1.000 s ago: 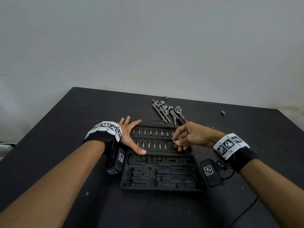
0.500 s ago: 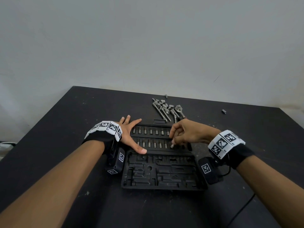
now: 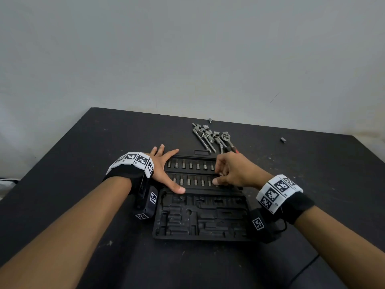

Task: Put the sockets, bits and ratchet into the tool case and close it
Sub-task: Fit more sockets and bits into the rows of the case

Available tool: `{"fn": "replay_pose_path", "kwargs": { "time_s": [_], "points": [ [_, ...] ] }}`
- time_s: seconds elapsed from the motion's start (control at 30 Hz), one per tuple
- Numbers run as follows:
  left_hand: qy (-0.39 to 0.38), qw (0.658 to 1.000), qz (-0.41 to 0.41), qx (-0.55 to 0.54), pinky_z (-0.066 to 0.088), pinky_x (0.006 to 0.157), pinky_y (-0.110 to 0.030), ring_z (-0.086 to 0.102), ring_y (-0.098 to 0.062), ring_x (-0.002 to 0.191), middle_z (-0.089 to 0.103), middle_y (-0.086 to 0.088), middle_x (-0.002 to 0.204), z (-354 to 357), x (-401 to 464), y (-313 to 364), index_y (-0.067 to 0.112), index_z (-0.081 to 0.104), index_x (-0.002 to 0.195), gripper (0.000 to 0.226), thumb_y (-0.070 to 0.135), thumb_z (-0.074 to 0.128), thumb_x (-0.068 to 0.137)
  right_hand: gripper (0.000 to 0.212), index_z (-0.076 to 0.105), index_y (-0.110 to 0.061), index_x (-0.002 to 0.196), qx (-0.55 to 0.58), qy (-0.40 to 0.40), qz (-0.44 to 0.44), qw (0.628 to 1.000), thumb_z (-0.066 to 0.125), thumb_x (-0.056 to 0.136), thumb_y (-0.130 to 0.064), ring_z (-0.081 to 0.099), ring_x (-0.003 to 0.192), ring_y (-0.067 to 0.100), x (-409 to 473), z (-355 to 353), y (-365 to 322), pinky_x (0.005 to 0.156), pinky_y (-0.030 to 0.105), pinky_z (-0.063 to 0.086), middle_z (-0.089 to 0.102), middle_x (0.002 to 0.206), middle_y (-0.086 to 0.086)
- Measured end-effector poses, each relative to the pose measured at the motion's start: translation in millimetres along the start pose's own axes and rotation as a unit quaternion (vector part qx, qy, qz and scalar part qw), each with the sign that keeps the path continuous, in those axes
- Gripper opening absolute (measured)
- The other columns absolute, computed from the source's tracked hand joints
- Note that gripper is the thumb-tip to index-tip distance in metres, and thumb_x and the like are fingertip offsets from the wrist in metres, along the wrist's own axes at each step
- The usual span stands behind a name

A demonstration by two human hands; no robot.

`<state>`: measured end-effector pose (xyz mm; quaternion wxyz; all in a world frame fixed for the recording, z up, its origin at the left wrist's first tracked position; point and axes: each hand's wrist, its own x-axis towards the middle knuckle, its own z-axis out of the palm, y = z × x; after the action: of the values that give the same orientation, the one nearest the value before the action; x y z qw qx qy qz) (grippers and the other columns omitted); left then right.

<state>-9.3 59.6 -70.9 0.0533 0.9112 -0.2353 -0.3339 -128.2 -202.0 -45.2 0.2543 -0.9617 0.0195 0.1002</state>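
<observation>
The black tool case lies open on the table. Its far half holds two rows of bits, and the moulded slots of its near half hold nothing. My left hand rests flat on the case's left end with fingers spread and the thumb at the hinge line. My right hand is over the right end of the rows, its curled fingers and thumb pinching a small bit down at the near row. The ratchet lies in a pile of sockets and extensions just behind the case.
One loose socket sits far right on the dark table, and another small socket sits near the back edge. A plain wall rises behind the table. Both wrists carry marker bands and small black units.
My right hand has moved left and down from holding the bit above the case's right end to pressing it at the near row. The left hand has stayed in place.
</observation>
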Motion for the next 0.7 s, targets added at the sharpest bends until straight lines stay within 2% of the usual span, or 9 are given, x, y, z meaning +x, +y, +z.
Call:
{"fn": "replay_pose_path", "kwargs": {
  "time_s": [0.07, 0.17, 0.27, 0.37, 0.47, 0.57, 0.7],
  "points": [
    [-0.001, 1.000, -0.002, 0.001, -0.001, 0.119, -0.063, -0.032, -0.024, 0.148, -0.035, 0.006, 0.161, -0.3, -1.2, 0.9, 0.060, -0.019, 0.147, 0.158, 0.094, 0.074, 0.024, 0.023, 0.071, -0.013, 0.091, 0.088, 0.017, 0.014, 0.996, 0.088, 0.080, -0.024, 0.070, 0.064, 0.009, -4.1, -2.7, 3.8, 0.061, 0.012, 0.049, 0.072, 0.070, -0.002],
    [0.000, 1.000, 0.001, 0.000, -0.001, 0.119, -0.063, -0.032, -0.024, 0.148, -0.035, 0.006, 0.161, -0.6, -1.8, 1.9, 0.060, -0.019, 0.147, 0.158, 0.094, 0.075, 0.025, 0.011, 0.075, 0.001, 0.099, 0.255, 0.029, 0.019, 0.966, 0.076, 0.091, -0.007, 0.070, 0.072, 0.017, -10.2, -12.1, 15.5, 0.068, 0.019, 0.056, 0.076, 0.077, 0.009],
    [-0.002, 1.000, 0.002, 0.002, -0.001, 0.119, -0.063, -0.031, -0.025, 0.148, -0.035, 0.006, 0.161, -1.0, -2.1, 2.2, 0.059, -0.019, 0.147, 0.157, 0.093, 0.075, 0.027, 0.015, 0.076, 0.003, 0.106, 0.310, -0.019, 0.022, 0.950, 0.066, 0.095, 0.004, 0.075, 0.081, 0.021, -17.1, -21.8, 26.4, 0.075, 0.019, 0.058, 0.078, 0.087, 0.018],
    [-0.006, 1.000, 0.001, 0.005, -0.001, 0.118, -0.063, -0.032, -0.025, 0.148, -0.035, 0.005, 0.161, -1.7, -3.1, 1.8, 0.059, -0.020, 0.147, 0.157, 0.093, 0.075, 0.028, 0.018, 0.074, 0.001, 0.106, 0.285, -0.056, 0.010, 0.957, 0.069, 0.090, 0.007, 0.078, 0.085, 0.027, -17.9, -25.1, 28.8, 0.076, 0.025, 0.061, 0.078, 0.089, 0.021],
    [-0.011, 1.000, 0.000, 0.005, -0.002, 0.118, -0.063, -0.032, -0.026, 0.147, -0.036, 0.005, 0.160, -2.7, -3.8, 2.2, 0.058, -0.020, 0.148, 0.157, 0.093, 0.076, 0.027, 0.016, 0.074, -0.002, 0.098, 0.191, -0.063, 0.000, 0.979, 0.077, 0.083, 0.005, 0.075, 0.075, 0.027, -13.2, -25.0, 27.1, 0.068, 0.031, 0.060, 0.079, 0.084, 0.016],
    [-0.011, 1.000, -0.002, 0.006, -0.002, 0.118, -0.063, -0.032, -0.026, 0.147, -0.036, 0.005, 0.160, -3.2, -3.9, 2.3, 0.058, -0.020, 0.148, 0.157, 0.092, 0.076, 0.028, 0.008, 0.081, -0.013, 0.085, 0.112, -0.087, -0.007, 0.990, 0.087, 0.080, -0.010, 0.073, 0.070, 0.018, -9.8, -25.1, 21.2, 0.065, 0.025, 0.057, 0.078, 0.076, 0.008],
    [-0.011, 1.000, -0.001, 0.005, -0.002, 0.118, -0.064, -0.032, -0.026, 0.147, -0.036, 0.005, 0.160, -2.1, -3.0, 1.6, 0.058, -0.020, 0.148, 0.157, 0.092, 0.077, 0.029, 0.006, 0.084, -0.024, 0.083, 0.073, -0.098, -0.002, 0.992, 0.088, 0.080, -0.021, 0.075, 0.070, 0.010, -6.1, -26.0, 16.8, 0.067, 0.018, 0.057, 0.079, 0.074, -0.001]
  ]
}}
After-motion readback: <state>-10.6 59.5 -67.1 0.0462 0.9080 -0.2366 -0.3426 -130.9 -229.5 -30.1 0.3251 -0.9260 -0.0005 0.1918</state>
